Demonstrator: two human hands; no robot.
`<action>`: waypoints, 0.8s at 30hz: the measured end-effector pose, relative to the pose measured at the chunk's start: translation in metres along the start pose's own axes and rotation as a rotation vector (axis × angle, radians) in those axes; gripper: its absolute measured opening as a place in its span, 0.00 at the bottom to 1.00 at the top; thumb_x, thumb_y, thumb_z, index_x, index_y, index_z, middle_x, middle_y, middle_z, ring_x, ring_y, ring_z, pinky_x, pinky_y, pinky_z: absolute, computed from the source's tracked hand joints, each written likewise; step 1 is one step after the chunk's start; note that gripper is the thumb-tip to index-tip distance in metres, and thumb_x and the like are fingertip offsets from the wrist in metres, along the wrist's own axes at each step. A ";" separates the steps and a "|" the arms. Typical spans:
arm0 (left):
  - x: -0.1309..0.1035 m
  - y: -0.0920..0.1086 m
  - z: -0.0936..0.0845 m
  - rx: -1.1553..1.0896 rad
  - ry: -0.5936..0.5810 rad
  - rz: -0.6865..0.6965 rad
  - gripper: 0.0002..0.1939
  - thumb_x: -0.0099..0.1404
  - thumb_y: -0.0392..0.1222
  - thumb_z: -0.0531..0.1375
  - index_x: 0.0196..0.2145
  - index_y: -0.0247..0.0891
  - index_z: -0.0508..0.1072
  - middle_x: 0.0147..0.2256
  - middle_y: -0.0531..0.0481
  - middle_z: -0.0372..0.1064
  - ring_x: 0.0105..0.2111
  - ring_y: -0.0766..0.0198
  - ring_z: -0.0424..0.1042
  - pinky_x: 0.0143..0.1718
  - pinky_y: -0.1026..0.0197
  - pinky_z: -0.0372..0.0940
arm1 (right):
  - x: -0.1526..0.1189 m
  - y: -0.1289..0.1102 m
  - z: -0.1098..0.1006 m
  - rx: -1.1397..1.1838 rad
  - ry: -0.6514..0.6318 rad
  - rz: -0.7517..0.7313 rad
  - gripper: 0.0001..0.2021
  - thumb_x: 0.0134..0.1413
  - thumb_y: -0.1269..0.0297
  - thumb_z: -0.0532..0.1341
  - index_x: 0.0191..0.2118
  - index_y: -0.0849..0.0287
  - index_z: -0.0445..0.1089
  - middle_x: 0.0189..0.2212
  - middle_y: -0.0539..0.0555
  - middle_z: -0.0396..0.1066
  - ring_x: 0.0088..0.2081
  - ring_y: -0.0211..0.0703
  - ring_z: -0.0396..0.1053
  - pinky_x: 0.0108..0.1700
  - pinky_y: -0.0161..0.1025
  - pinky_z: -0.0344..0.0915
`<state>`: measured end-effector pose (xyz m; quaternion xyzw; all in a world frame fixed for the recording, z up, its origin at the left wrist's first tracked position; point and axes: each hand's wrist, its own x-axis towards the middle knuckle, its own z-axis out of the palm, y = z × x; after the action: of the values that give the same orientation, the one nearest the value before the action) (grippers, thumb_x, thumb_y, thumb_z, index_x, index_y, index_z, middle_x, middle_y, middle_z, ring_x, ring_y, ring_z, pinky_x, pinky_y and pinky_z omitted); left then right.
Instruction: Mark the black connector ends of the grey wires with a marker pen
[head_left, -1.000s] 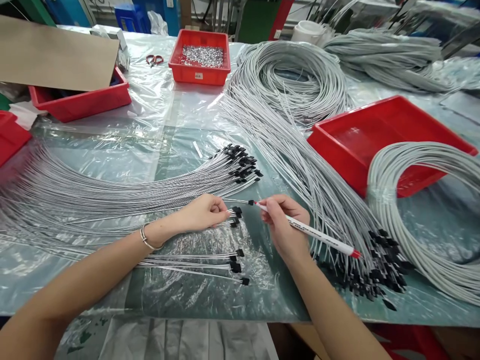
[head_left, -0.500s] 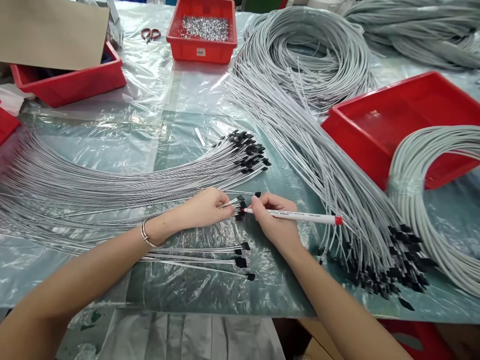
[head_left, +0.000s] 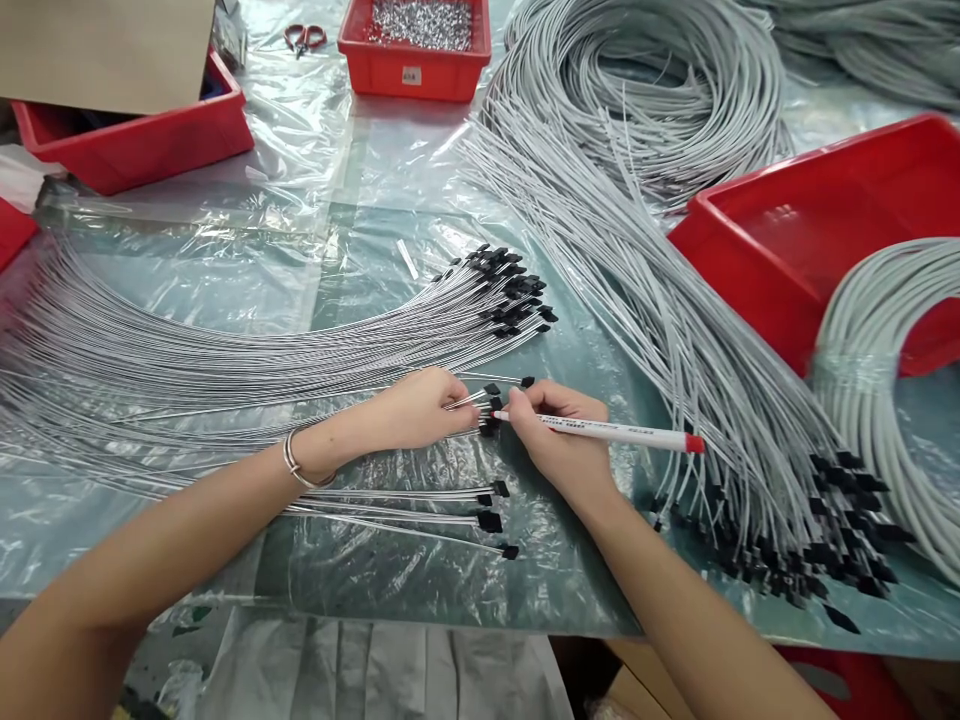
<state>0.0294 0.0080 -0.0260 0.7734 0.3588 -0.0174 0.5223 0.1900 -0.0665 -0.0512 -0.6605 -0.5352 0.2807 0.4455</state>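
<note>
My left hand [head_left: 424, 408] is closed around a few thin grey cables, their black connectors [head_left: 491, 412] poking out past the fingertips. Between the fingers of my right hand [head_left: 566, 435] is a white marker pen [head_left: 622, 432] with a red end. Its red tip touches or nearly touches one of the held connectors; I cannot tell which. A larger bundle of grey cables [head_left: 300, 355] with black connectors [head_left: 514, 290] lies just beyond my left hand. Nearer to me, several loose cables end in black connectors [head_left: 490, 522] below my left wrist.
A thick bundle of grey cables [head_left: 637, 270] runs down the right side, beside an empty-looking red tray [head_left: 750, 280] and a coiled cable [head_left: 855, 370]. At the back are a red bin [head_left: 420, 75] of small metal parts and red-handled scissors [head_left: 304, 38]. Cardboard covers another red bin [head_left: 165, 140].
The view has shifted slightly, so most things sit a little higher or farther right. Both hands keep the same grips, with the pen tip still at the connectors.
</note>
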 end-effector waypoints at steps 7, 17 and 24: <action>-0.001 0.002 -0.002 -0.012 -0.006 0.009 0.17 0.60 0.48 0.51 0.19 0.38 0.52 0.17 0.57 0.42 0.17 0.72 0.43 0.19 0.63 0.39 | 0.001 -0.002 -0.001 0.005 0.010 -0.004 0.16 0.48 0.64 0.58 0.14 0.60 0.57 0.12 0.45 0.50 0.17 0.31 0.48 0.20 0.32 0.46; -0.002 0.000 -0.001 -0.009 -0.009 0.031 0.17 0.61 0.48 0.51 0.19 0.37 0.53 0.16 0.57 0.42 0.16 0.72 0.42 0.18 0.63 0.39 | 0.004 -0.003 -0.002 0.055 0.030 0.012 0.16 0.48 0.63 0.57 0.14 0.60 0.60 0.11 0.46 0.55 0.16 0.32 0.50 0.19 0.32 0.48; -0.001 0.000 0.000 0.013 0.002 0.030 0.17 0.60 0.48 0.51 0.18 0.37 0.53 0.16 0.57 0.42 0.17 0.72 0.43 0.19 0.63 0.40 | 0.003 -0.002 0.000 0.025 0.035 0.013 0.15 0.49 0.63 0.58 0.15 0.60 0.60 0.12 0.46 0.55 0.16 0.32 0.50 0.19 0.33 0.48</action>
<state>0.0286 0.0077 -0.0253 0.7821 0.3476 -0.0112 0.5170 0.1895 -0.0639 -0.0495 -0.6630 -0.5195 0.2785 0.4614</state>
